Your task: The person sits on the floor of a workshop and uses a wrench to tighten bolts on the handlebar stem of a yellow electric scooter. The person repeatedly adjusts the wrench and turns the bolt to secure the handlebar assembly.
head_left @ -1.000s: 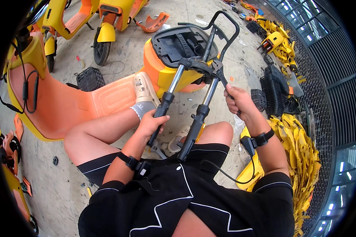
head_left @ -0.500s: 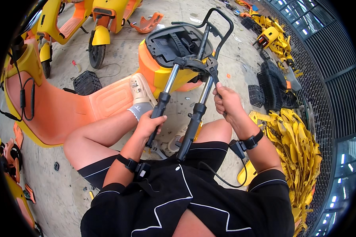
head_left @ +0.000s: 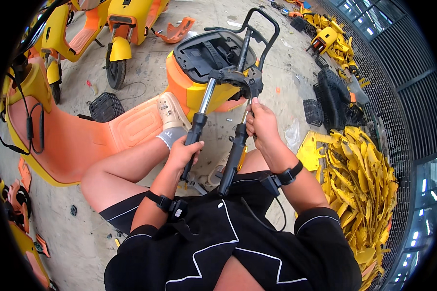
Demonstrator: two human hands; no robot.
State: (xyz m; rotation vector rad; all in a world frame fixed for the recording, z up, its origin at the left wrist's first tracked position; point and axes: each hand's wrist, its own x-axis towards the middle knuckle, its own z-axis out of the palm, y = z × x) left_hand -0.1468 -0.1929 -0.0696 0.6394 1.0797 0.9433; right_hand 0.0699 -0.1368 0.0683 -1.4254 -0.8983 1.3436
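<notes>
A scooter's front fork (head_left: 237,154) slants up from my lap, with two black lower legs and silver tubes joined by a black clamp (head_left: 228,76). My left hand (head_left: 184,154) is wrapped round its left lower leg. My right hand (head_left: 263,125) is closed on the handle of an adjustable wrench (head_left: 255,86). The wrench's head sits at the right end of the clamp; whether its jaws grip a nut is hidden. A black tubular frame (head_left: 276,36) rises beyond the clamp.
A yellow and orange scooter body (head_left: 82,145) lies at left, my beige shoe (head_left: 170,110) on its footboard. More scooters (head_left: 117,53) stand at far left. A black crate (head_left: 107,106) is behind the footboard. Yellow panels (head_left: 361,189) are heaped at right near black baskets (head_left: 331,99).
My right hand has swung left with the wrench, from beside the fork to over its right tube. My left hand keeps its grip, nearly still.
</notes>
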